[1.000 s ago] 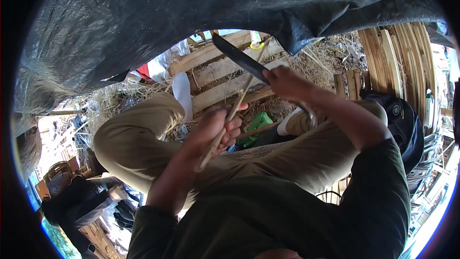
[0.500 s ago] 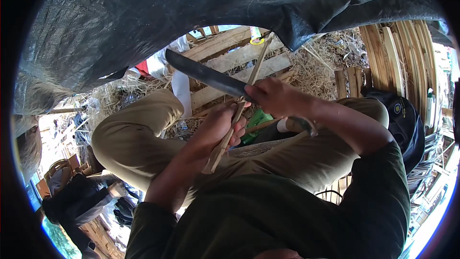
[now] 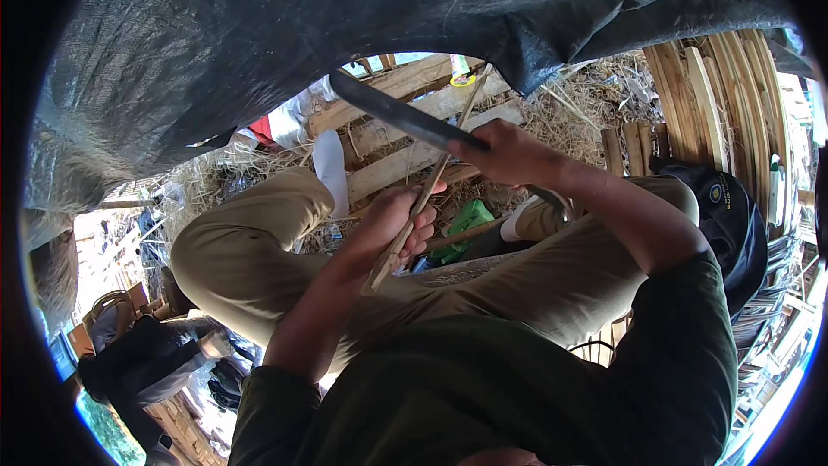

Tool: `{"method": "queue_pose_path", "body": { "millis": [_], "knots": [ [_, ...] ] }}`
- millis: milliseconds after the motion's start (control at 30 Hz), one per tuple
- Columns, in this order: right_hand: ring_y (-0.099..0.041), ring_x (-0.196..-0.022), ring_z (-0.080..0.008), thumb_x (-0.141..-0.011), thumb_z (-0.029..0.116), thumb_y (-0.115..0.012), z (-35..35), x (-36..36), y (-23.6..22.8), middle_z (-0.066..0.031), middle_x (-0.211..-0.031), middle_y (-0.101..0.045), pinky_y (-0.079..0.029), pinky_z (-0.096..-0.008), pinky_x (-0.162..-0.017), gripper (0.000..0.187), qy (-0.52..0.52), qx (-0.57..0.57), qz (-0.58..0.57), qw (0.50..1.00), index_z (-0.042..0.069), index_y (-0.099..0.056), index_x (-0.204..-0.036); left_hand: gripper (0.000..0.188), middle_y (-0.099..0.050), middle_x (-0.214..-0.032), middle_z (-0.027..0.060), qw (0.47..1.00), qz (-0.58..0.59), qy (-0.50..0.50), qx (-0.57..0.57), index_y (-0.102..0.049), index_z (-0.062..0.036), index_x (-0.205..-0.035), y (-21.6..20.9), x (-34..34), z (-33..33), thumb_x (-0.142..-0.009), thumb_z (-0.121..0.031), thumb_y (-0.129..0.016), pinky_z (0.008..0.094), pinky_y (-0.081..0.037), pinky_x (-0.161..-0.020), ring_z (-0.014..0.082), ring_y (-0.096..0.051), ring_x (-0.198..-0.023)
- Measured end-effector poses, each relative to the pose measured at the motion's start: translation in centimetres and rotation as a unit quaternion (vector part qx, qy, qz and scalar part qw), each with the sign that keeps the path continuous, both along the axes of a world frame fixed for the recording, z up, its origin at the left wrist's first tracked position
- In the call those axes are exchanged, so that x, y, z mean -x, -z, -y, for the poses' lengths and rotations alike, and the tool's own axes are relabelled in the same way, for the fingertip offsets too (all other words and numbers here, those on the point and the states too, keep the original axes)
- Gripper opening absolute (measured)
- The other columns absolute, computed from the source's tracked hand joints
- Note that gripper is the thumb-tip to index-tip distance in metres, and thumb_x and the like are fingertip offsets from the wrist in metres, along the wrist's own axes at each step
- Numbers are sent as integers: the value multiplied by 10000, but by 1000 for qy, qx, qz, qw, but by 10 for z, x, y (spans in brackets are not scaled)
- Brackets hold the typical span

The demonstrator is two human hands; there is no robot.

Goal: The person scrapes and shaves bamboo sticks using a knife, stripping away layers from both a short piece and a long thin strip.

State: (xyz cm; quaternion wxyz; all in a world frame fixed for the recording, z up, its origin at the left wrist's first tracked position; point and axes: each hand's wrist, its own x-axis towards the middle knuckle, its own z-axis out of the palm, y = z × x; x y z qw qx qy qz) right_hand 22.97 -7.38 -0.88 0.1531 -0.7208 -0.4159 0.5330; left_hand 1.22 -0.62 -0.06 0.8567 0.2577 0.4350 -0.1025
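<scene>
My left hand (image 3: 398, 226) is closed around a thin strip of pale wood (image 3: 461, 131), which slants from my lap up to the far right. In my right hand (image 3: 509, 155) is a machete (image 3: 392, 112), gripped by the handle end near the blade. Its broad dark blade points to the far left and crosses the wood strip a little beyond my left fist. The end of the machete's curved handle shows past my right wrist. Whether the edge touches the wood, I cannot tell.
A black tarp (image 3: 285, 9) hangs low across the far side. Wooden pallet slats (image 3: 388, 168) and straw (image 3: 569, 129) lie beyond my crossed legs. Upright planks (image 3: 681, 103) and a black bag (image 3: 711, 216) are at right. A green object (image 3: 468, 220) sits between my legs. Another person's hand (image 3: 214, 344) shows lower left.
The machete has slid farther out along the wood strip, away from my left fist, with my right hand moving slightly farther and to the right. My left hand keeps its hold.
</scene>
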Motion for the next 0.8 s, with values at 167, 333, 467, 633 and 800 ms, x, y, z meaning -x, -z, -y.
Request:
{"method": "queue_pose_path", "body": {
  "millis": [167, 333, 467, 633, 800],
  "knots": [
    [-680, -713, -312, -956, 466, -504, 0, -39, 33, -193, -774, -673, -529, -450, -684, 477, -69, -56, 166, 982, 21, -670, -997, 489, -367, -584, -66, 999, 4, -20, 34, -312, -40, -1454, -2, 0, -2, -1011, -240, -364, 200, -263, -346, 36, -321, -409],
    [-648, -657, -228, -960, 512, -489, 4, -96, 105, -133, -719, -645, -522, -379, -584, 514, -43, -69, 263, 961, 31, -670, -972, 477, -367, -577, -66, 998, 28, -26, 51, -310, -49, -1454, -8, 11, 0, -1010, -219, -359, 190, -277, -327, 35, -319, -388],
    [-677, -736, -297, -979, 454, -485, 0, -34, 81, -178, -790, -671, -527, -433, -679, 480, -12, -5, 203, 979, 9, -666, -976, 477, -368, -574, -60, 989, 53, -70, 117, -294, -47, -1458, -6, 25, -15, -1007, -195, -342, 205, -280, -325, 46, -324, -385],
    [-605, -523, -268, -976, 450, -517, -16, -33, 79, -172, -632, -614, -464, -428, -515, 474, -34, -182, 191, 964, 15, -661, -855, 498, -357, -565, -56, 980, 75, -100, 155, -297, -48, -1454, -15, 35, -21, -984, -199, -361, 213, -269, -327, 57, -307, -382],
    [-696, -782, -330, -984, 452, -481, -22, -23, 68, -215, -793, -673, -521, -481, -714, 512, -57, -52, 194, 978, -30, -653, -987, 469, -349, -540, -49, 988, 39, -75, 128, -340, -63, -1431, -20, 31, -19, -990, -220, -359, 240, -288, -315, 76, -317, -369]
  ]
}}
